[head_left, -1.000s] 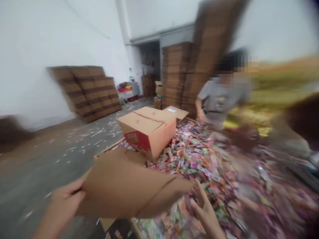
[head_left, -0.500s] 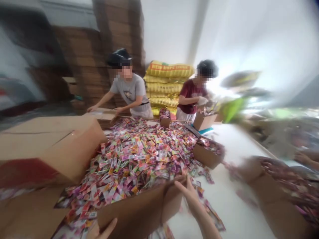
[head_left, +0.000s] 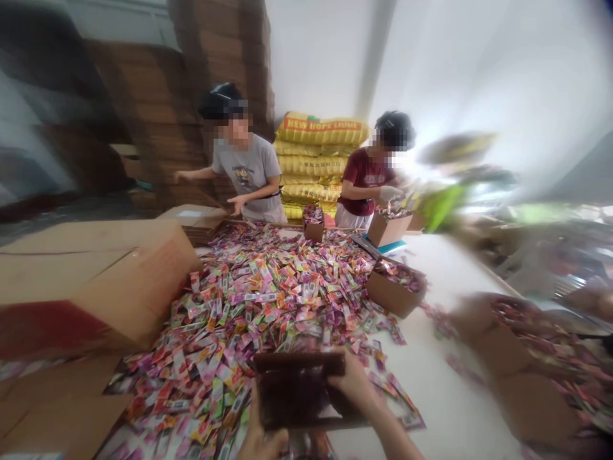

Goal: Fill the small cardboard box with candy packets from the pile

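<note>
A small brown cardboard box (head_left: 299,390) sits low in the frame, just right of centre, its open side tipped toward the camera so the dark inside shows. It is blurred. Its far edge rests against the near rim of the heap of colourful sachets (head_left: 268,300) spread across mid-frame.

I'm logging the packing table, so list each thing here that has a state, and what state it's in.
Small box: open, held by left hand and right hand.
Sachet pile: loose, spread over the table.
Large carton: lying on the pile.
Box by pile: open, full.
Far box: open, full.
</note>
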Motion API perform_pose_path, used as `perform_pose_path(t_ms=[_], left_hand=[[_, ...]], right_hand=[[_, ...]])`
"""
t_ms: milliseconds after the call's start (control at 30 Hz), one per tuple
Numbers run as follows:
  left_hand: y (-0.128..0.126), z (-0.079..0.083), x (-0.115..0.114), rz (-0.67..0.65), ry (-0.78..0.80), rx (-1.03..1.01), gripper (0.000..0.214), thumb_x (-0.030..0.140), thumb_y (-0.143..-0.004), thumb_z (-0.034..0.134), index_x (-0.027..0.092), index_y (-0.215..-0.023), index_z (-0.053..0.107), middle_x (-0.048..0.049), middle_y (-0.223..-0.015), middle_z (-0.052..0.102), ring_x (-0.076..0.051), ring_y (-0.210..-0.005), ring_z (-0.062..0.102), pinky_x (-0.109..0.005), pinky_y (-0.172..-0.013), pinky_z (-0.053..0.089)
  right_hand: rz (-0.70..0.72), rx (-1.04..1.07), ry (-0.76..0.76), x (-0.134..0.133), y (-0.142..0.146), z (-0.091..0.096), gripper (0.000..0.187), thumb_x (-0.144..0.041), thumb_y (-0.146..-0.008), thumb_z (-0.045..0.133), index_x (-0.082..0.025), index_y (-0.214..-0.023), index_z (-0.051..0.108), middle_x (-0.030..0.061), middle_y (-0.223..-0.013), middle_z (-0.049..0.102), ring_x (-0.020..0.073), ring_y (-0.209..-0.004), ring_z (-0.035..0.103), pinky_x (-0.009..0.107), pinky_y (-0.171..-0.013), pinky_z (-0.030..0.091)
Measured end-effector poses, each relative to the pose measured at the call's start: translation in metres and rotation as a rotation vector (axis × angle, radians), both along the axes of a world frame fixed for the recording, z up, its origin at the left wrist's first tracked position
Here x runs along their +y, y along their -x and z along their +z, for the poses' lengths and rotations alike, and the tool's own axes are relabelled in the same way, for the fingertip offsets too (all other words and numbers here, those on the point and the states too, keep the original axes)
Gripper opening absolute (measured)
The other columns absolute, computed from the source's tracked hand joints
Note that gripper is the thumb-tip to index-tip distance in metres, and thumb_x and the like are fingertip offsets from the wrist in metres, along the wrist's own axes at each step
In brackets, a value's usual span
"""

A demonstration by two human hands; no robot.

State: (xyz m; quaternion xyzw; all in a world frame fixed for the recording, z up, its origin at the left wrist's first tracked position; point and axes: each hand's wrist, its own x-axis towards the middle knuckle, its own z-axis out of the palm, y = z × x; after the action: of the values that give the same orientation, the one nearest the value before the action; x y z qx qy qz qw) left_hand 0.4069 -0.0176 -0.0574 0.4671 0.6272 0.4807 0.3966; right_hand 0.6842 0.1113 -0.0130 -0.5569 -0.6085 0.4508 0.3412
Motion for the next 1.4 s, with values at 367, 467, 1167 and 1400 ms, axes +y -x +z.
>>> perform_pose_path(t_ms=[367, 467, 1167, 1400], left_hand=[[0.049, -0.029, 0.012, -0.705, -0.287, 0.827, 0.066, 0.057, -0.081, 0.066, 0.048, -0.144, 0.047, -0.0053, -0.156, 0.044, -0.044, -0.148, 0.030, -0.078, -0.111, 0.030], [0.043, -0.031, 0.009, -0.589, -0.256, 0.703, 0.057, 0.053, -0.084, 0.065, 0.044, -0.140, 0.055, -0.0037, -0.150, 0.054, -0.037, -0.150, 0.030, -0.069, -0.117, 0.032], [0.019, -0.004, 0.005, 0.113, -0.175, 0.756, 0.086, 0.032, -0.087, 0.066, 0.032, -0.159, 0.018, -0.0181, -0.169, 0.004, -0.042, -0.155, 0.008, -0.070, -0.119, 0.023], [-0.002, 0.029, 0.038, -0.498, -0.383, 0.941, 0.029, 0.009, -0.092, 0.042, 0.022, -0.101, 0.067, -0.0037, -0.130, 0.066, -0.023, -0.136, 0.047, -0.058, -0.128, 0.010]], right_hand=[[0.137, -0.132, 0.120, -0.007, 0.004, 0.021, 0.061, -0.037, -0.072, 0.075, -0.019, -0.127, 0.057, 0.0136, -0.118, 0.061, 0.0338, -0.110, 0.062, 0.050, -0.092, 0.053], [0.327, 0.173, 0.317, -0.009, -0.003, 0.023, 0.069, -0.033, -0.070, 0.074, -0.028, -0.134, 0.049, 0.0010, -0.104, 0.062, 0.0221, -0.085, 0.066, 0.037, -0.073, 0.056], [0.585, -0.517, -0.657, -0.062, 0.045, -0.006, 0.035, -0.016, -0.096, 0.052, -0.020, -0.128, 0.066, 0.0113, -0.134, 0.067, 0.0279, -0.131, 0.057, 0.048, -0.109, 0.052], [0.436, -0.573, -0.686, -0.068, 0.041, -0.050, 0.041, -0.010, -0.095, 0.046, -0.018, -0.131, 0.064, 0.0127, -0.125, 0.069, 0.0271, -0.120, 0.060, 0.048, -0.102, 0.055]])
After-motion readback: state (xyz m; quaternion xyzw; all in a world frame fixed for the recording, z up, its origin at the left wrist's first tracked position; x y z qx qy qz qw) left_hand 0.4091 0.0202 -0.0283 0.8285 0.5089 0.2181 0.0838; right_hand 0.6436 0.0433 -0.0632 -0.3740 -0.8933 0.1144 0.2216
